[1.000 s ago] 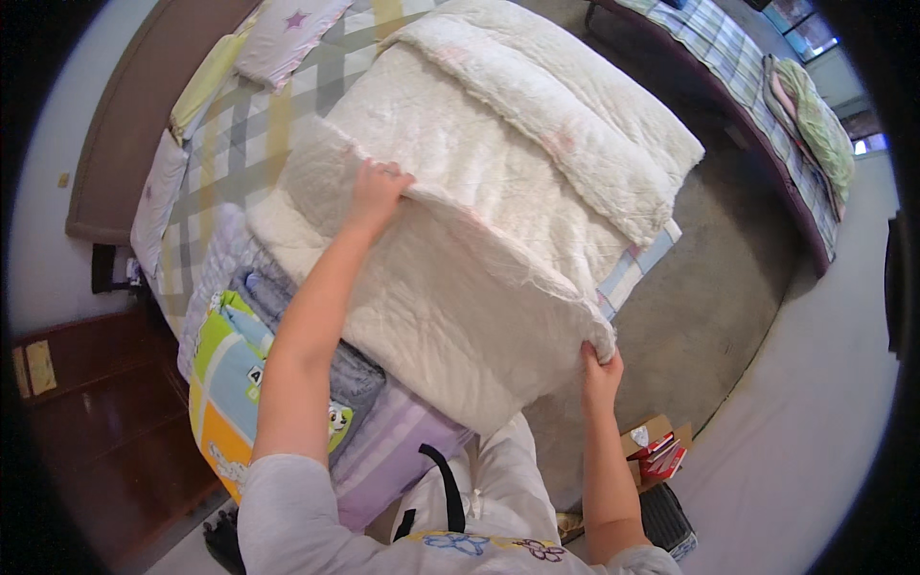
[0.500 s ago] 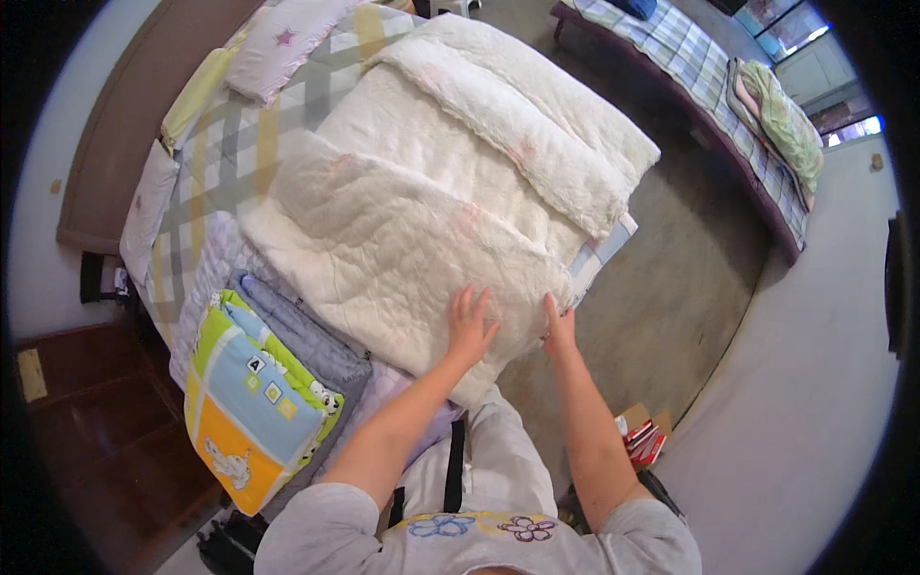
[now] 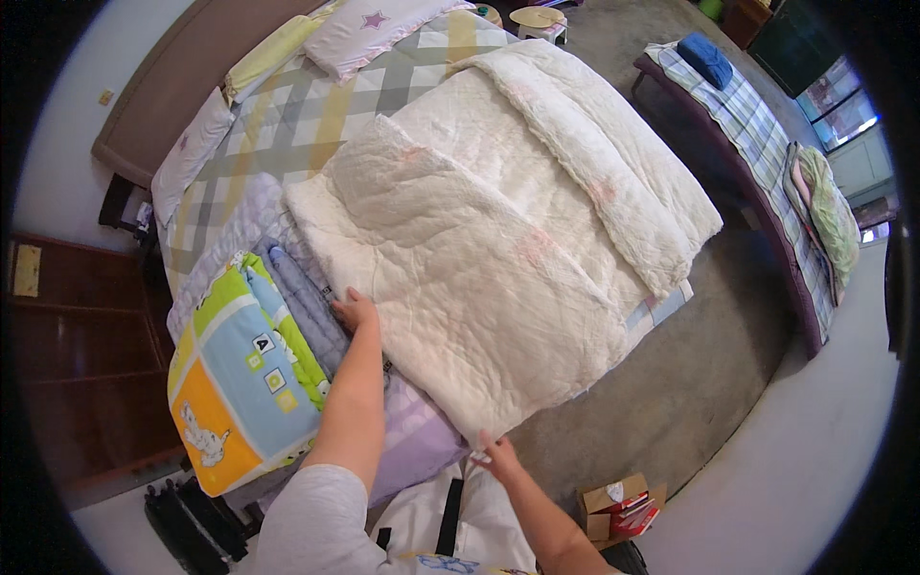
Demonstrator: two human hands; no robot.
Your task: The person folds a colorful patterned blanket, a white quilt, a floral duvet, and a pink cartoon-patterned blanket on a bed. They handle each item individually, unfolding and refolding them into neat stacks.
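Across the grey floor [image 3: 661, 374] from the big bed [image 3: 268, 153] I see another bed [image 3: 752, 139]; behind the big bed's headboard [image 3: 182, 81], pale wall [image 3: 72, 163].

**Hidden, cropped, too small**

Left hand [image 3: 356, 310]: grip on quilt [image 3: 470, 287] edge unclear. Right hand [image 3: 499, 456]: unclear whether it pinches the corner. Quilt hides part of sheet [image 3: 412, 72] beyond left fingers, plus part of purple bedding [image 3: 419, 436] between both hands' fingers. Left forearm [image 3: 353, 407] covers part of grey blanket [image 3: 305, 302] beside left fingers. Shirt [image 3: 446, 563], below right fingers, cropped by lower edge. Box [image 3: 596, 500] contents, lower right of right fingers: too small. Dark object [image 3: 895, 287], far right of fingers: rim-cropped, unidentifiable.
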